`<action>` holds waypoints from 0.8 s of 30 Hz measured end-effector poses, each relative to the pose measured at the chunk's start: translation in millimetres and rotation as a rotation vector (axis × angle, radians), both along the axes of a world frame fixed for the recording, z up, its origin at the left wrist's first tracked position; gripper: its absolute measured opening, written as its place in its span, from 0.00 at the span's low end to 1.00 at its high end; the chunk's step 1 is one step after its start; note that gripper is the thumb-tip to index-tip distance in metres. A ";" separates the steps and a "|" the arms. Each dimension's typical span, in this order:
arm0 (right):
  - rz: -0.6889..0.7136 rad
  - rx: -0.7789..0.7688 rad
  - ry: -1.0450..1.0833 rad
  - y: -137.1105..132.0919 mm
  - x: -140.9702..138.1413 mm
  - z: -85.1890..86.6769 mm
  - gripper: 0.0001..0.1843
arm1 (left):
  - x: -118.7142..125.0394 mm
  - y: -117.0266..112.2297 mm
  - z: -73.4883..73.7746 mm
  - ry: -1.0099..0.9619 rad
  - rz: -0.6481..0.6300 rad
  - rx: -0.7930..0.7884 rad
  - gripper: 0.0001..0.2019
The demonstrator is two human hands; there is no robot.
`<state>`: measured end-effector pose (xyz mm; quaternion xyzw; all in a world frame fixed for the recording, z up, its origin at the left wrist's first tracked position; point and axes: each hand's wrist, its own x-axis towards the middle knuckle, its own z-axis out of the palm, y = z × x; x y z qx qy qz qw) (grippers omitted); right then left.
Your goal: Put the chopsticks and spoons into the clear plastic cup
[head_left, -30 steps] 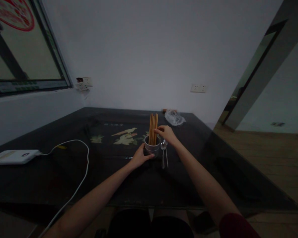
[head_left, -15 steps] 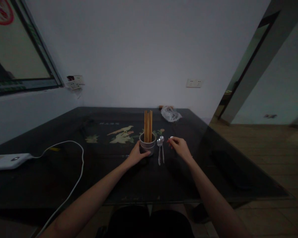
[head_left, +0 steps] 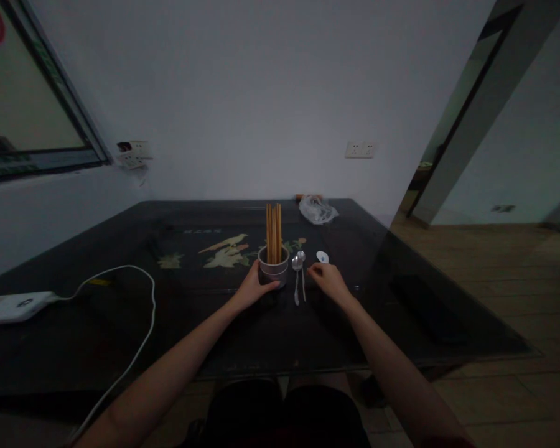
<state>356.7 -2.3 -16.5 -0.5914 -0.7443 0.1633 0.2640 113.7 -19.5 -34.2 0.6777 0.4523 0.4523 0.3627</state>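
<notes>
My left hand is closed around the left side of a grey cup, its thumb across the front. Several wooden chopsticks stand upright in the cup. Right of it, two metal spoons lie side by side on the table, bowls pointing away from me. My right hand is just right of these spoons, fingers pinched together; whatever may be in them is hidden. Beyond its knuckles shows the white bowl of a spoon with a small blue mark, its handle not visible.
The dark table has a painted bird and flowers under its glossy top. A clear plastic bag lies at the back edge. On the left a white device trails a white cable. A dark flat object lies at the right.
My right hand has shifted slightly left, closer to the metal spoons, and more of the white spoon's bowl shows behind it. My left hand stays on the cup. The view has shifted a little.
</notes>
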 end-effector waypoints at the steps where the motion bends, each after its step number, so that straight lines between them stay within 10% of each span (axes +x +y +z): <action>1: 0.000 -0.009 -0.005 -0.5 -0.3 -0.2 0.13 | -0.3 0.3 -0.1 0.006 -0.001 0.002 0.36; 16: 0.023 -0.045 -0.042 -4.8 -3.7 -0.1 0.13 | -6.1 -0.7 9.2 -0.042 0.173 0.254 0.42; 24: 0.053 -0.036 -0.053 -4.1 -5.1 -2.0 0.13 | -12.8 -25.4 38.5 0.133 0.345 0.772 0.20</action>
